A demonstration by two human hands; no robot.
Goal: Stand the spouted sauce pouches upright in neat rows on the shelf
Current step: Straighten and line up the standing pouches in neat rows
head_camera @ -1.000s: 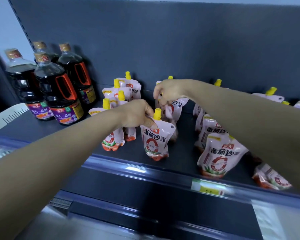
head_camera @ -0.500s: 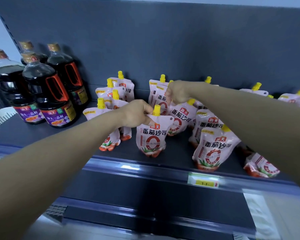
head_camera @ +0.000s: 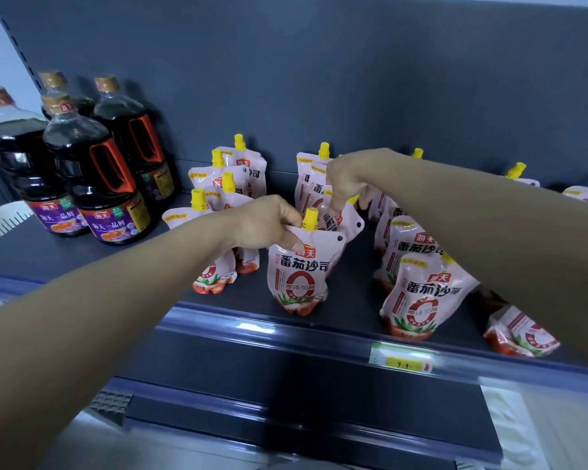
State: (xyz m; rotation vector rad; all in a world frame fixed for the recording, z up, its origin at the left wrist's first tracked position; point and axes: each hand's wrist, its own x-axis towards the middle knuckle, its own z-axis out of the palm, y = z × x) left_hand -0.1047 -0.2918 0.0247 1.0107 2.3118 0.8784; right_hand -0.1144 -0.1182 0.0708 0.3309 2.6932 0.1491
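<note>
Seen from the head camera, the left hand (head_camera: pixel 269 222) is pinching the top edge of the front pouch (head_camera: pixel 301 273) just beside its yellow spout, and that pouch is standing upright close to the shelf (head_camera: pixel 218 317) front rail. The right hand (head_camera: pixel 345 179) is curling its fingers round the top of the second pouch (head_camera: pixel 345 220), which is touching the back of the front one; how straight it is standing I cannot tell. Left of the hands, a left cluster of pouches (head_camera: pixel 218 184) is already standing upright, though its rows are looking a little ragged. Two rear pouches (head_camera: pixel 308 178) are standing near the back wall behind the right hand. On the right, the work is looking unfinished: a leaning pouch (head_camera: pixel 418 293) is tipping over at the front, others behind it are crowding together, and a fallen pouch (head_camera: pixel 520 334) is lying on its side near the rail. I am judging the job as roughly half done, with the middle row forming now and the right side waiting. Dark sauce bottles (head_camera: pixel 92 171) are standing at the far left.
</note>
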